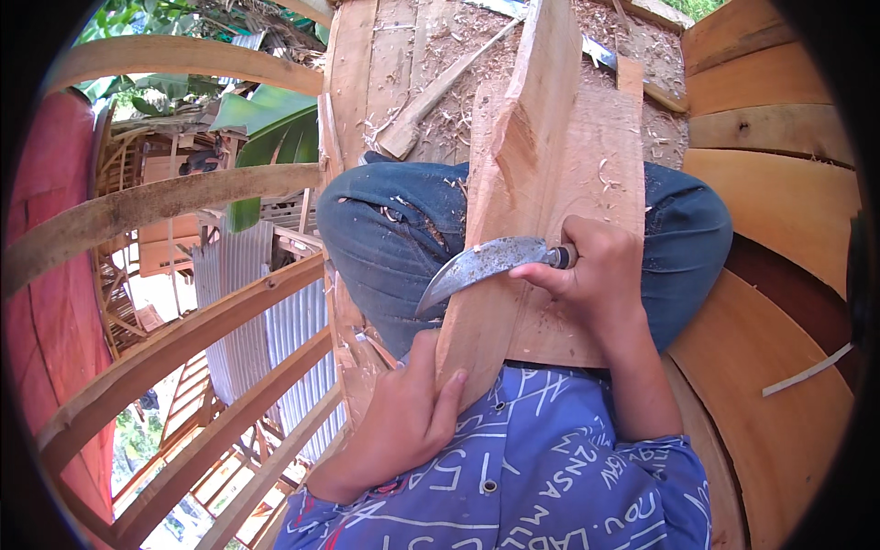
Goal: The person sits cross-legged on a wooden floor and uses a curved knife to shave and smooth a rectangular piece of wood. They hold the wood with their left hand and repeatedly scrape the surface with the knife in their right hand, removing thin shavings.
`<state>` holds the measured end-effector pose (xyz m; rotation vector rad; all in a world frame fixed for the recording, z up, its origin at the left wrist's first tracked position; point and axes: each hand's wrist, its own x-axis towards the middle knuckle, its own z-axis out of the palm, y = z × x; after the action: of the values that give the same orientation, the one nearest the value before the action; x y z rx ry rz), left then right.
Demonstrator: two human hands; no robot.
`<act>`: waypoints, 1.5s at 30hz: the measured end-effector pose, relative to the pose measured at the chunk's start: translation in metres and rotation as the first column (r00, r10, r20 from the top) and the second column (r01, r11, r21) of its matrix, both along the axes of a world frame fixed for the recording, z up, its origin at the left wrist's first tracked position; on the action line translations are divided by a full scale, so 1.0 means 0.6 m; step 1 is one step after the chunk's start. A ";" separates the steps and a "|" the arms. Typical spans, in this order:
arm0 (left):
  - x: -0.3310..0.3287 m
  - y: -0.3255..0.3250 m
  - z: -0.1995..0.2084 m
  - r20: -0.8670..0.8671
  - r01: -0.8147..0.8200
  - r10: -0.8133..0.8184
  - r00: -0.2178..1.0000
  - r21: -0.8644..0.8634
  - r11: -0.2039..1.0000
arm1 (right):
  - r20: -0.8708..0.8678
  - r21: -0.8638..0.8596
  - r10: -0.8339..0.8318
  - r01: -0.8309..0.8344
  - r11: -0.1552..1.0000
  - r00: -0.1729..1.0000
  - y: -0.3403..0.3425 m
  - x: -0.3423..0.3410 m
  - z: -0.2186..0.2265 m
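The right hand (600, 275) is closed around the short dark handle (562, 256) of a knife, its thumb stretched along toward the blade. The broad, curved, spotted grey blade (486, 266) crosses over a long piece of pale wood (522, 183), its tip reaching past the left edge and pointing toward the lower left; whether the cutting edge bites into the wood is hard to tell. The left hand (412, 412) is clamped on the near end of that same wood, close to the person's belly, thumb on one side and fingers on the other. From there the wood runs away from the body between the knees, with a rough, torn-looking patch partway up its upper surface.

Just beside and partly behind it, a wide flat board (605, 137) rests across the lap, dotted with a few curled shavings (605, 174). The person sits with knees spread, in blue jeans (385, 238) and a blue shirt (541, 458) with white lettering.

Beyond the knees, a wooden stick (449, 87) lies on a plank floor (348, 73) strewn with more shavings. To the left stands a slatted wooden railing (174, 197), with a big green leaf (275, 137) and corrugated metal sheets (234, 307) outside it; to the right rises a wall of orange-brown planks (770, 183)
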<state>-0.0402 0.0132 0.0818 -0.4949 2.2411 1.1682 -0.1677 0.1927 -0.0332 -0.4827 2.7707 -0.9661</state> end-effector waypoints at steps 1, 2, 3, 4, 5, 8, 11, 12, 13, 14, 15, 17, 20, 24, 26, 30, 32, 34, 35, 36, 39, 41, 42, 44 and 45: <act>0.000 0.000 0.001 0.021 0.007 -0.007 1.000 -0.001 1.000 | 0.048 0.027 -0.067 0.066 0.997 0.997 0.000 -0.007 -0.003; 0.000 -0.001 0.001 0.042 0.018 -0.018 0.999 0.000 1.000 | 0.092 0.060 -0.138 0.133 0.989 0.986 -0.001 -0.015 -0.008; 0.000 -0.001 0.003 0.060 0.008 -0.008 0.998 0.004 1.000 | 0.040 0.064 -0.138 0.135 0.989 0.990 0.006 -0.026 -0.012; 0.001 -0.001 0.005 0.078 -0.002 0.002 0.997 0.006 1.000 | -0.012 0.068 -0.136 0.136 0.988 0.991 0.017 -0.038 -0.018; 0.001 -0.001 0.005 0.095 -0.016 0.015 0.995 0.003 1.000 | -0.064 0.067 -0.131 0.135 0.989 0.989 0.020 -0.046 -0.021; 0.004 -0.002 -0.007 -0.009 0.002 -0.002 1.000 0.011 1.000 | -0.035 0.105 -0.151 0.154 0.983 0.988 0.018 -0.046 -0.009; 0.005 -0.003 -0.006 0.000 0.006 -0.006 1.000 -0.007 1.000 | -0.025 0.080 -0.171 0.172 0.982 0.985 0.011 -0.039 -0.019; 0.005 -0.003 -0.006 -0.006 0.004 -0.004 1.000 -0.003 1.000 | -0.039 0.086 -0.165 0.167 0.982 0.986 0.010 -0.041 -0.018; 0.004 -0.003 -0.006 -0.011 0.002 -0.002 1.000 0.001 1.000 | -0.053 0.091 -0.158 0.163 0.982 0.986 0.010 -0.044 -0.017; 0.003 -0.004 -0.005 -0.016 0.004 -0.004 1.000 0.000 1.000 | -0.065 0.093 -0.156 0.161 0.982 0.986 0.007 -0.045 -0.017; 0.001 -0.005 -0.003 0.001 0.000 0.000 1.000 0.000 1.000 | -0.066 0.092 -0.153 0.158 0.983 0.986 0.006 -0.046 -0.017; -0.001 -0.004 0.000 0.030 -0.012 0.012 0.999 0.005 1.000 | -0.072 0.093 -0.142 0.149 0.985 0.987 0.005 -0.048 -0.017; 0.003 -0.008 -0.003 0.015 0.007 -0.007 1.000 -0.004 1.000 | 0.004 0.113 -0.151 0.150 0.982 0.988 0.002 -0.046 -0.012; 0.003 -0.014 -0.009 0.034 -0.024 0.023 0.999 0.013 1.000 | 0.210 0.066 -0.105 0.093 0.993 0.972 -0.002 -0.028 0.016; 0.008 -0.025 -0.018 -0.031 -0.014 0.015 0.999 0.022 1.000 | 0.414 -0.023 -0.051 0.066 0.998 0.909 -0.001 -0.019 0.039; 0.000 -0.046 -0.018 -0.040 -0.008 0.010 0.999 0.048 0.999 | 0.705 -0.544 0.358 0.144 0.827 0.612 0.037 -0.001 0.054; -0.001 -0.059 -0.026 -0.090 0.016 -0.010 0.996 0.067 0.998 | 0.770 -0.596 0.458 0.245 0.765 0.444 0.046 -0.006 0.062; -0.003 -0.066 -0.029 -0.120 0.028 -0.020 0.993 0.072 0.997 | 0.799 -0.595 0.492 0.339 0.729 0.346 0.045 -0.003 0.062; -0.004 -0.067 -0.029 -0.132 0.031 -0.022 0.991 0.072 0.997 | 0.785 -0.614 0.509 0.337 0.714 0.352 0.045 -0.002 0.059; -0.003 -0.067 -0.029 -0.132 0.032 -0.024 0.991 0.062 0.998 | 0.771 -0.632 0.526 0.334 0.699 0.359 0.045 0.000 0.054; -0.001 -0.065 -0.025 -0.115 0.031 -0.026 0.993 0.039 0.999 | 0.707 -0.685 0.567 0.210 0.698 0.421 0.048 0.002 0.043; -0.004 -0.062 -0.022 -0.087 0.029 -0.026 0.996 0.035 0.999 | 0.720 -0.661 0.522 0.224 0.716 0.457 0.046 0.000 0.036; -0.005 -0.061 -0.019 -0.066 0.017 -0.016 0.998 0.023 1.000 | 0.758 -0.622 0.461 0.299 0.723 0.461 0.044 -0.005 0.031; -0.009 -0.060 -0.014 -0.029 -0.005 0.004 1.000 -0.003 1.000 | 0.783 -0.597 0.409 0.382 0.705 0.468 0.041 -0.007 0.025; -0.010 -0.061 -0.016 -0.054 0.014 -0.014 0.998 0.001 1.000 | 0.772 -0.614 0.420 0.391 0.685 0.477 0.039 -0.006 0.023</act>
<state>-0.0465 -0.0234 0.0722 -0.4515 2.2861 1.1894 -0.1711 0.2163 -0.0193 0.0004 1.3064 -1.7018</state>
